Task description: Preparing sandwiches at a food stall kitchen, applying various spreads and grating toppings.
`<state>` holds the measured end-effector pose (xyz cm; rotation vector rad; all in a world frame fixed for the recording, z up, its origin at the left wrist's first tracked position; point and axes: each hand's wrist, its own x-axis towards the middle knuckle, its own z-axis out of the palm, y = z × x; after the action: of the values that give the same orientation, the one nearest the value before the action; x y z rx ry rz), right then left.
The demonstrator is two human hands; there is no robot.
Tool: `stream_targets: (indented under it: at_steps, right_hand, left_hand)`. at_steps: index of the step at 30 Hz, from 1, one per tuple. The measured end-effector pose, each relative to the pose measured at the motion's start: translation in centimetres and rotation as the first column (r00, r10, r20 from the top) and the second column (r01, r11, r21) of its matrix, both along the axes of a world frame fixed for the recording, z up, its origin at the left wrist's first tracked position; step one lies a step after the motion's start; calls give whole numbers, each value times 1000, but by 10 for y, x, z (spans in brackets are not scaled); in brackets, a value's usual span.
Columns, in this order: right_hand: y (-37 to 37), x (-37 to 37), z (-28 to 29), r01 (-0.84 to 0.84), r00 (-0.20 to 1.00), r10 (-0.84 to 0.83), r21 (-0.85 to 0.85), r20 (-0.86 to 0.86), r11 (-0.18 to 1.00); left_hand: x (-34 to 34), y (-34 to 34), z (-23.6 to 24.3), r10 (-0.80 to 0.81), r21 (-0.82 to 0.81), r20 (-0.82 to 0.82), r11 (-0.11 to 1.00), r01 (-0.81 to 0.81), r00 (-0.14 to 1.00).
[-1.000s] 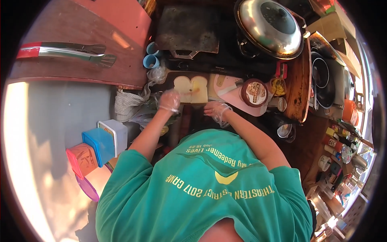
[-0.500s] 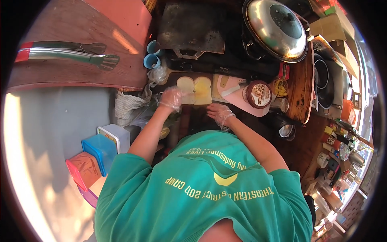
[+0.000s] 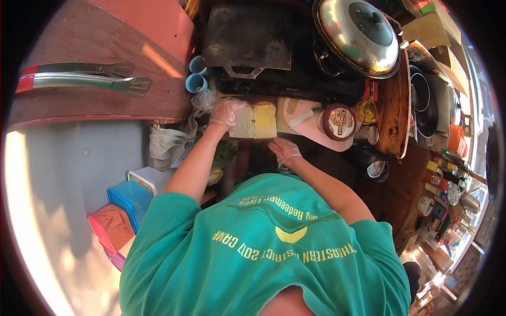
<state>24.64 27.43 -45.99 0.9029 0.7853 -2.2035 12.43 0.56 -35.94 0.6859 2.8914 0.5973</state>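
- Left hand (image 3: 227, 112) has shifted forward since the earlier frame, from beside the near part of the bread to its far left corner; right hand (image 3: 285, 150) keeps about the same spot.
- Nearest: green shirt (image 3: 253, 263), bare forearms reaching forward; both hands in clear plastic gloves.
- Left side, low: red-rimmed tub (image 3: 112, 227), blue tub (image 3: 130, 199) and white tub (image 3: 150, 179) side by side.
- Right hand: fingers extended and loose, no object seen in it; fingertips just beside the near right corner of the bread. Contact cannot be told.
- Bread: left slice (image 3: 242, 125) and right slice (image 3: 265, 121) side by side in front of the person. Yellow spread visible on the right slice.
- Left hand: overlaps the left slice; fingers partly blurred, so whether it grasps or only touches cannot be told.
- Right of the bread: pink board (image 3: 299, 124); round brown tub (image 3: 337, 122) with a printed lid at the board's right part; yellow-filled container (image 3: 367, 112) beyond.
- Left of the bread: checked cloth (image 3: 166, 145); farther, two blue cups (image 3: 196, 83), close together.
- Farther: black stove (image 3: 300, 87); dark griddle plate (image 3: 247, 39); large pot under a domed metal lid (image 3: 353, 37) to the right.
- Far left: metal tongs (image 3: 89, 80) lying on a reddish-brown desk (image 3: 105, 102).
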Motion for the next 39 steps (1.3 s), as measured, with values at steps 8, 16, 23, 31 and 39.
stream_targets:
  at_steps: [8,16,23,31,39]
  right_hand:
    - [-3,-6,14,60,996,-63,43,65,997]
    - [0,-4,7,4,1000,-5,45,8,999]
    - [-1,-8,21,-46,996,41,57,73,997]
    - [9,-11,15,-101,992,94,91,80,991]
    - [13,-8,1,-124,992,122,71,36,990]
  left_hand:
    - [3,-6,1,-128,-321,298,920,226,946]
    - [-5,-3,11,-243,-218,187,935,281,952]
    - [-13,1,-10,-144,-167,111,973,161,983]
    - [-4,-9,29,-153,-371,261,896,246,953]
    - [-1,-12,33,-128,-386,369,880,278,921]
